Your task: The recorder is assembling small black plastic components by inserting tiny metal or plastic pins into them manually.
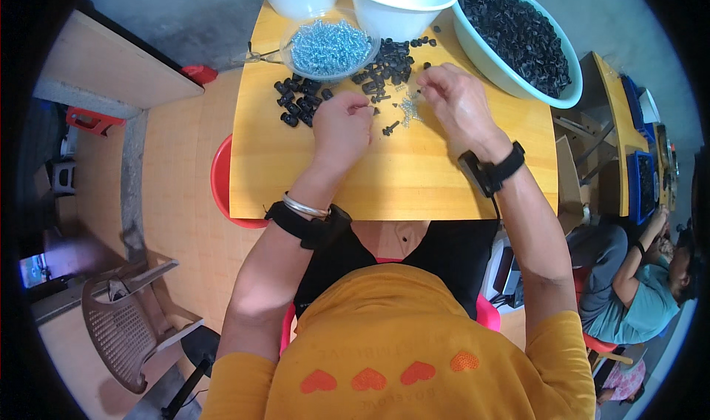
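Note:
Over the wooden table, my left hand (342, 126) is closed, thumb and fingers pressed together; what it pinches is too small to make out. My right hand (460, 103) is also closed in a pinch, and whatever sits at its fingertips cannot be made out. Between the two lies a small scatter of shiny clear-silvery pieces (409, 110). A thin black part (390, 129) rests just right of my left hand. Beyond my left hand sits a group of chunky black parts (289, 118). A pile of smaller black parts (392, 66) lies farther off, between the hands.
A clear bowl (376, 46) of shiny bluish pieces stands at the back, with scissors (260, 56) beside it. Behind are two white tubs (399, 9). A large pale-blue basin (510, 87) full of black parts occupies the far right. Another person (629, 294) sits at right.

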`<state>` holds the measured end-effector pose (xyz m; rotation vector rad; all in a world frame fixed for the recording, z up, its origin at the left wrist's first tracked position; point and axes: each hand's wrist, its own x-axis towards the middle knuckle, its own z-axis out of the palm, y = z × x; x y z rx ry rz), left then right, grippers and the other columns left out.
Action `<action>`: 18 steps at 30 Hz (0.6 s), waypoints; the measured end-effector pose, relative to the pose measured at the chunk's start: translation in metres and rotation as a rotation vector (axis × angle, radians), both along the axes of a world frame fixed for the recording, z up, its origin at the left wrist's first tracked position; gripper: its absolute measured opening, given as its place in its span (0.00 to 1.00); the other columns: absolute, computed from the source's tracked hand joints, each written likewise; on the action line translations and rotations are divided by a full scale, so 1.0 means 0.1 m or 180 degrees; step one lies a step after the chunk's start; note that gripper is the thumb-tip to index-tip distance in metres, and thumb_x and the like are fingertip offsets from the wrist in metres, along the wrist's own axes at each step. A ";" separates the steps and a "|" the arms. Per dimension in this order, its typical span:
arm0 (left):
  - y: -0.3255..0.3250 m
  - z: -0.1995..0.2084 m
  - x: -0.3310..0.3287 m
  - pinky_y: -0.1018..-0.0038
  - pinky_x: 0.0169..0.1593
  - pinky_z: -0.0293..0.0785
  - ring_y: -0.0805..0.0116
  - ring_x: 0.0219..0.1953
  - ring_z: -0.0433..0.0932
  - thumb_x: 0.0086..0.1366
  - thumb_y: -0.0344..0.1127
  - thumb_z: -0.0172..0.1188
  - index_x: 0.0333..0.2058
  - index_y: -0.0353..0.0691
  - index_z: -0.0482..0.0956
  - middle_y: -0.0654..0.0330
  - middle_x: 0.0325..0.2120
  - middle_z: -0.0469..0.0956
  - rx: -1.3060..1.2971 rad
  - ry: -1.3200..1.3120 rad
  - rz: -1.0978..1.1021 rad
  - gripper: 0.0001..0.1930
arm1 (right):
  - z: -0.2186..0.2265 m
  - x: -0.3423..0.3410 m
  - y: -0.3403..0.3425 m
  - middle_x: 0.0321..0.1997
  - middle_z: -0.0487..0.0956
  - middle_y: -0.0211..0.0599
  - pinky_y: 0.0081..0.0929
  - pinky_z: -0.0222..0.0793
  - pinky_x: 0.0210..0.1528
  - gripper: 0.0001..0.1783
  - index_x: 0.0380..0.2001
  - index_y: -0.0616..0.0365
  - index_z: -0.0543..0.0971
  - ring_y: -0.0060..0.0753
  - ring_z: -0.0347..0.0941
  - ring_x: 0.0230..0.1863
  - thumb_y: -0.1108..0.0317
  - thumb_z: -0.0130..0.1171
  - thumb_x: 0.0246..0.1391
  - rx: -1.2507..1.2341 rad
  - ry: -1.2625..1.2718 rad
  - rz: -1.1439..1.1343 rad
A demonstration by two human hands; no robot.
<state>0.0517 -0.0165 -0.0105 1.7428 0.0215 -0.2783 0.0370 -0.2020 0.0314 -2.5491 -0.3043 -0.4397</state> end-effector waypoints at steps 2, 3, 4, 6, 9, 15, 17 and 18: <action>0.00 -0.08 0.02 0.82 0.16 0.63 0.77 0.16 0.70 0.56 0.27 0.52 0.37 0.31 0.72 0.61 0.19 0.73 0.0325 -0.0366 -0.0105 0.10 | -0.03 0.16 0.01 0.24 0.73 0.39 0.37 0.64 0.35 0.05 0.24 0.56 0.77 0.43 0.69 0.34 0.74 0.53 0.41 -0.0328 -0.0093 0.0098; -0.01 0.05 -0.02 0.82 0.16 0.62 0.77 0.16 0.70 0.56 0.27 0.52 0.39 0.31 0.71 0.61 0.19 0.73 0.0101 -0.0058 -0.0057 0.11 | -0.05 0.22 0.02 0.24 0.73 0.39 0.37 0.64 0.35 0.05 0.24 0.56 0.77 0.43 0.69 0.34 0.74 0.53 0.41 -0.0333 -0.0088 0.0096; -0.01 0.14 -0.06 0.83 0.16 0.62 0.77 0.16 0.70 0.56 0.27 0.52 0.40 0.31 0.71 0.61 0.19 0.73 -0.0126 0.0247 -0.0004 0.12 | -0.06 0.26 0.04 0.25 0.73 0.39 0.36 0.63 0.36 0.05 0.24 0.56 0.77 0.42 0.69 0.35 0.72 0.53 0.41 -0.0399 0.0028 0.0112; 0.02 0.17 -0.08 0.83 0.16 0.62 0.78 0.16 0.69 0.57 0.28 0.52 0.40 0.31 0.70 0.61 0.19 0.73 -0.0282 0.0313 0.0023 0.12 | -0.07 0.32 0.10 0.25 0.73 0.38 0.36 0.62 0.37 0.06 0.25 0.56 0.78 0.41 0.69 0.36 0.71 0.53 0.42 -0.0469 0.0152 0.0143; 0.05 0.14 -0.08 0.84 0.16 0.61 0.78 0.16 0.69 0.58 0.29 0.52 0.41 0.32 0.70 0.62 0.20 0.73 -0.0582 0.0383 0.0059 0.12 | -0.06 0.37 0.18 0.25 0.73 0.38 0.35 0.61 0.37 0.07 0.27 0.58 0.77 0.42 0.69 0.33 0.69 0.56 0.42 -0.0801 0.0248 0.0079; 0.11 0.18 -0.12 0.85 0.17 0.60 0.79 0.17 0.69 0.59 0.30 0.52 0.40 0.34 0.71 0.63 0.21 0.73 -0.0913 0.0404 0.0095 0.11 | -0.12 0.49 0.23 0.24 0.74 0.37 0.34 0.59 0.36 0.07 0.26 0.56 0.78 0.39 0.70 0.34 0.65 0.55 0.43 -0.1348 0.0409 0.0057; 0.13 0.22 -0.15 0.85 0.17 0.60 0.79 0.17 0.69 0.59 0.31 0.52 0.39 0.34 0.71 0.63 0.21 0.73 -0.0930 0.0378 0.0110 0.10 | -0.12 0.50 0.23 0.25 0.74 0.36 0.35 0.59 0.36 0.07 0.26 0.56 0.78 0.39 0.70 0.34 0.66 0.54 0.44 -0.1513 0.0474 0.0025; 0.13 0.24 -0.16 0.85 0.17 0.60 0.79 0.17 0.69 0.59 0.31 0.52 0.39 0.34 0.71 0.63 0.21 0.73 -0.0910 0.0428 0.0127 0.10 | -0.10 0.49 0.25 0.25 0.74 0.36 0.35 0.59 0.36 0.07 0.26 0.56 0.78 0.39 0.70 0.34 0.66 0.54 0.44 -0.1513 0.0454 0.0026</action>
